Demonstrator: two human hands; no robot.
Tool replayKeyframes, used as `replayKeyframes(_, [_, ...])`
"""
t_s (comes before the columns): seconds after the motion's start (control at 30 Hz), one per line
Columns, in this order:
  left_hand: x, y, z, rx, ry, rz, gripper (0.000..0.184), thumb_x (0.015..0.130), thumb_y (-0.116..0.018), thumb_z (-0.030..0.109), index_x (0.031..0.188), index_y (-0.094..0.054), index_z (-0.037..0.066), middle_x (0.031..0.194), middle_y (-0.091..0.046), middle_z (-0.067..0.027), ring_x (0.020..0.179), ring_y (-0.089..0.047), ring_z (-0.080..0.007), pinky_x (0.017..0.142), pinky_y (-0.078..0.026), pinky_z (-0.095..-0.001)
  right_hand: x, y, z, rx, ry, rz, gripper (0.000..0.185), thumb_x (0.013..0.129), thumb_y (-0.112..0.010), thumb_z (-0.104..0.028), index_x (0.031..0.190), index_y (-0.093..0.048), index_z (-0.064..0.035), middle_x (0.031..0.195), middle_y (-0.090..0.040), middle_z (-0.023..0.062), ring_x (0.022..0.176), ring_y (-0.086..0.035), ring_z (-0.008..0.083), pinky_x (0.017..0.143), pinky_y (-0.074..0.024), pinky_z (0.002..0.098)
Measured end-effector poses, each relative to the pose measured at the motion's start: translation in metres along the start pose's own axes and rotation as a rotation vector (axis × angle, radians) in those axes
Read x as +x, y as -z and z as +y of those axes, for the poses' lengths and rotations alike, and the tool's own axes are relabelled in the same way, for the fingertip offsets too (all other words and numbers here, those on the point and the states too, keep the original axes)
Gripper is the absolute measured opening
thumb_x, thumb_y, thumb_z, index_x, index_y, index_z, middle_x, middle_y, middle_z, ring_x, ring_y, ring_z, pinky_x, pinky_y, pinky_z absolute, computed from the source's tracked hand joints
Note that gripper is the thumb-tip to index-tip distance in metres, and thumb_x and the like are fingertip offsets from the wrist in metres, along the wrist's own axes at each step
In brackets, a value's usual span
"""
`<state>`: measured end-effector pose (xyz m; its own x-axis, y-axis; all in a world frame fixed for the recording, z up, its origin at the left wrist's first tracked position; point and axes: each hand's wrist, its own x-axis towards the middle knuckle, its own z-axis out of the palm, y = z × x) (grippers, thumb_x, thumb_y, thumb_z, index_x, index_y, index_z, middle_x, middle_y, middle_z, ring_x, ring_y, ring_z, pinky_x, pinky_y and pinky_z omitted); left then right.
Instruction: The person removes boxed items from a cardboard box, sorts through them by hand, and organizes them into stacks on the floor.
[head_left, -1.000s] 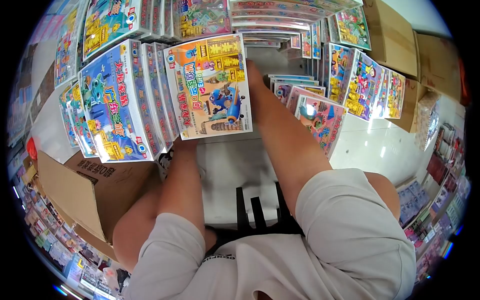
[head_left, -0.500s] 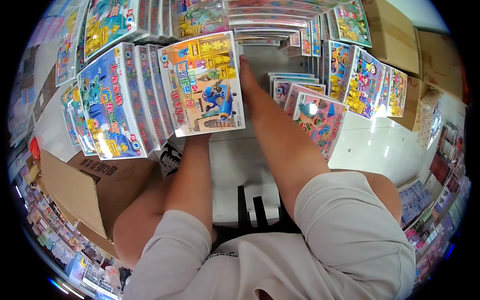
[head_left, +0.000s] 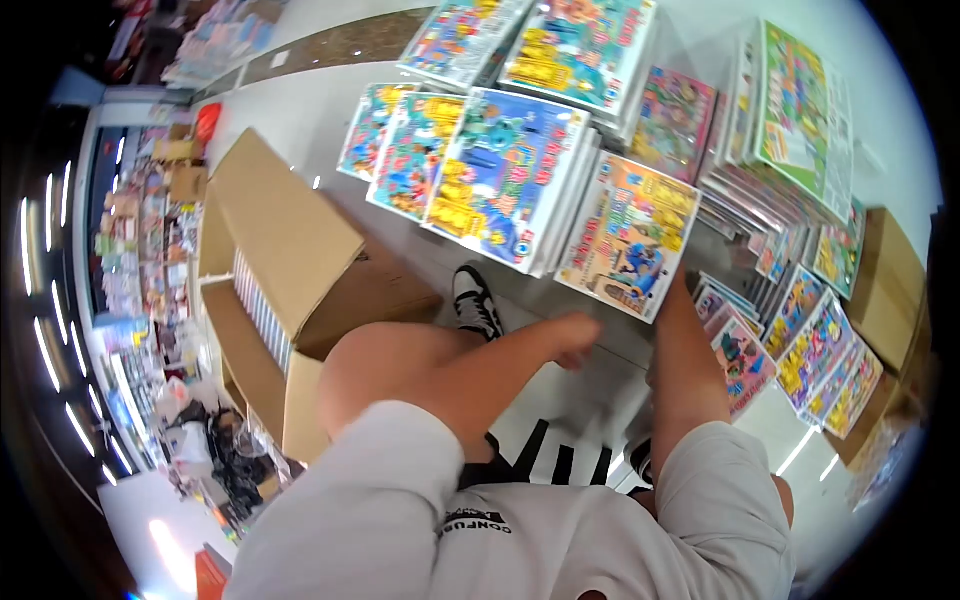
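An orange picture pack (head_left: 628, 240), with a blue airplane character on its cover, faces me at the right end of a row of similar packs. My right hand (head_left: 680, 288) is at its lower right edge, wrapped behind it, with the fingers hidden. My left hand (head_left: 574, 338) is apart from the pack, just below and left of it. It is smeared by motion, its fingers look curled, and no object shows in it. Immediately left of the orange pack stands a stack of blue picture packs (head_left: 508, 175).
More stacks of picture packs (head_left: 580, 50) stand behind. A green-topped stack (head_left: 800, 115) and fanned packs (head_left: 815, 345) are on the right, near a closed carton (head_left: 890, 290). At left is an open cardboard carton (head_left: 285, 235) with packs inside. My shoe (head_left: 475, 302) is beside it.
My view has turned left, bringing the open carton further into sight. My left hand has come away from under the orange pack. My right hand has shifted to its lower right edge.
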<state>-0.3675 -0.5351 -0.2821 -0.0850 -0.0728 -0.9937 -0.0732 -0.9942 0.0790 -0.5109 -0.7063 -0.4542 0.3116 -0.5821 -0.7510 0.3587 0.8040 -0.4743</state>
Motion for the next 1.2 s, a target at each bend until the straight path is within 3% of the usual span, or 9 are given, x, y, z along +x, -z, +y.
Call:
replayKeyframes(0.1, [-0.162,0.006,0.096,1.079,-0.323,-0.253,0.067,0.096,-0.061,0.061,0.14,-0.063,0.011,0.138,-0.066,-0.015,0.131,-0.06,-0.0334,0.108,-0.046,-0.0535,0.001,-0.007,-0.007,-0.013,-0.002,-0.002,0.081,0.104,-0.034,-0.068,0.154,-0.047,-0.0052,0.148,-0.057,0.0208,0.136,-0.054,0.0314,0.116,-0.0367,0.0425])
replayKeyframes(0.23, [-0.272,0.17,0.167,0.264,-1.014,-0.116,0.044,0.108,-0.046,0.035,0.136,-0.062,0.005,0.121,-0.074,-0.0098,0.112,-0.067,-0.024,0.092,-0.053,-0.0351,-0.003,0.0,-0.008,-0.021,0.0,0.02,0.081,0.104,-0.034,-0.068,0.153,-0.048,-0.0052,0.148,-0.057,0.0205,0.136,-0.054,0.031,0.116,-0.0368,0.0425])
replayKeyframes(0.3, [-0.274,0.272,0.177,-0.097,-1.274,0.522,0.045,0.107,-0.047,0.041,0.133,-0.061,0.007,0.124,-0.073,-0.0108,0.105,-0.067,-0.0221,0.094,-0.048,-0.0352,-0.009,0.008,-0.006,-0.02,-0.004,0.046,0.081,0.104,-0.035,-0.069,0.153,-0.048,-0.0052,0.148,-0.057,0.0204,0.136,-0.054,0.0308,0.116,-0.0368,0.0425])
replayKeyframes(0.4, [-0.223,0.42,0.147,-0.142,-0.944,1.262,0.059,0.099,-0.058,0.053,0.126,-0.064,0.001,0.112,-0.071,-0.0114,0.103,-0.064,-0.0255,0.094,-0.048,-0.0397,-0.023,0.022,0.0,-0.041,-0.013,0.088,0.081,0.104,-0.035,-0.069,0.153,-0.048,-0.0052,0.148,-0.057,0.0202,0.135,-0.054,0.0305,0.116,-0.0368,0.0426])
replayKeyframes(0.43, [-0.203,0.493,0.129,0.166,-0.578,1.268,0.068,0.098,-0.056,0.062,0.121,-0.068,-0.001,0.11,-0.069,-0.0151,0.104,-0.063,-0.0294,0.096,-0.047,-0.0431,-0.027,0.025,0.001,-0.043,-0.014,0.104,0.081,0.104,-0.035,-0.069,0.153,-0.048,-0.0052,0.148,-0.057,0.0202,0.135,-0.054,0.0304,0.116,-0.0368,0.0426])
replayKeyframes(0.5, [-0.161,0.552,0.096,0.298,-0.432,1.175,0.081,0.096,-0.055,0.069,0.147,-0.058,0.007,0.152,-0.056,-0.0175,0.139,-0.052,-0.0303,0.114,-0.038,-0.0453,-0.03,0.03,0.002,-0.048,-0.017,0.13,0.081,0.104,-0.035,-0.069,0.153,-0.048,-0.0053,0.148,-0.057,0.02,0.135,-0.054,0.0302,0.116,-0.0368,0.0426])
replayKeyframes(0.53, [-0.152,0.535,0.091,0.207,-0.427,1.172,0.089,0.095,-0.054,0.074,0.151,-0.054,0.006,0.153,-0.055,-0.0176,0.144,-0.048,-0.0346,0.12,-0.033,-0.044,-0.033,0.034,0.004,-0.058,-0.02,0.144,0.081,0.104,-0.035,-0.069,0.153,-0.048,-0.0053,0.147,-0.058,0.02,0.135,-0.054,0.0301,0.116,-0.0368,0.0426])
replayKeyframes(0.73, [-0.126,0.487,0.107,-0.289,-0.628,0.539,0.075,0.099,-0.045,0.075,0.129,-0.068,0.01,0.114,-0.076,-0.0105,0.094,-0.074,-0.0211,0.092,-0.06,-0.0401,-0.031,0.032,0.012,-0.092,-0.039,0.167,0.081,0.104,-0.036,-0.069,0.153,-0.049,-0.0053,0.147,-0.058,0.0196,0.135,-0.054,0.0295,0.116,-0.0369,0.0426])
replayKeyframes(1.2, [-0.144,0.473,0.117,-0.211,-0.489,0.363,0.086,0.093,-0.049,0.081,0.138,-0.063,0.01,0.121,-0.075,-0.0118,0.098,-0.076,-0.0229,0.085,-0.064,-0.0422,-0.025,0.02,0.008,-0.099,-0.067,0.168,0.081,0.103,-0.038,-0.069,0.152,-0.05,-0.0055,0.147,-0.058,0.0186,0.134,-0.055,0.028,0.115,-0.037,0.0427])
